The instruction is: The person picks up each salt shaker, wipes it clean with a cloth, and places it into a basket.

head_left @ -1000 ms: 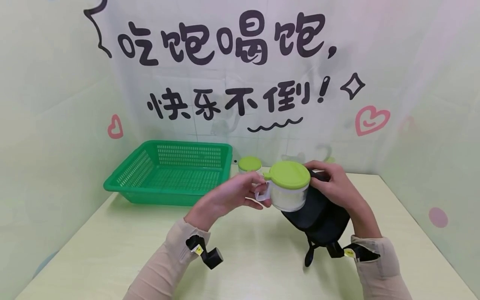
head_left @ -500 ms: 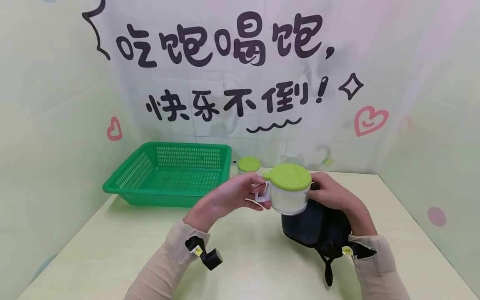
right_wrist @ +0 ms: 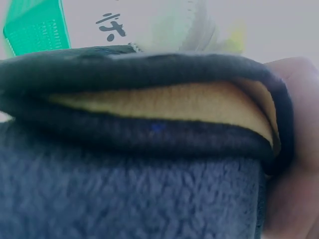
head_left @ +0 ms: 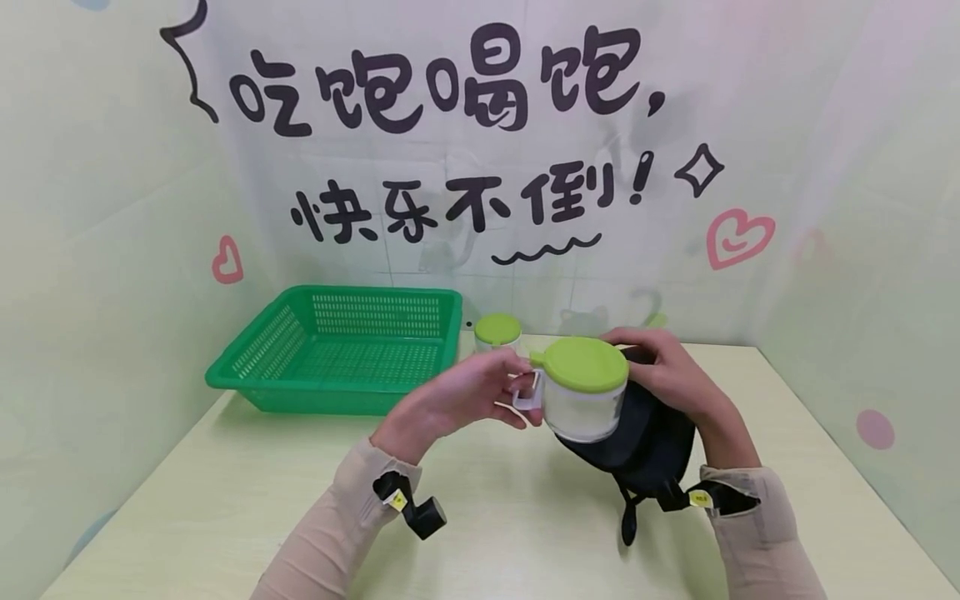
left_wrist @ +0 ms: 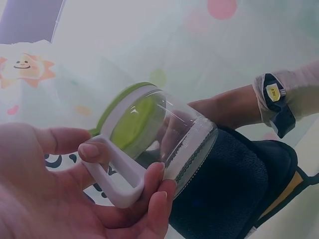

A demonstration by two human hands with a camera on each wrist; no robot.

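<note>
- Clear plastic, with a green lid [head_left: 580, 364], makes up the jar [head_left: 583, 407] held above the middle of the table [head_left: 225, 492]; its white handle [head_left: 527, 392] is pinched by the left hand [head_left: 457, 398], thumb on top and fingers curled beneath, as the left wrist view shows plainly.
- Dark cloth [head_left: 645, 429] is gripped by the right hand [head_left: 667, 373] and pressed against the far side of the jar; the fingers are curled over the folded cloth, whose yellow inner layer [right_wrist: 164, 104] is seen in the right wrist view.
- Compared with half a second ago, the jar is seen slightly lower and tilted a little to the right; the right hand has been raised towards the lid's rim, and the cloth has been drawn up so that its strap [head_left: 628, 521] hangs nearer the middle.
- A wiping stroke around the jar's side is judged to be in progress; the wiping is not judged finished, since only one side is covered.
- A second jar [head_left: 498, 331] stands near the back edge, just beside the green basket [head_left: 337, 350] at the back left corner; neither is touched.
</note>
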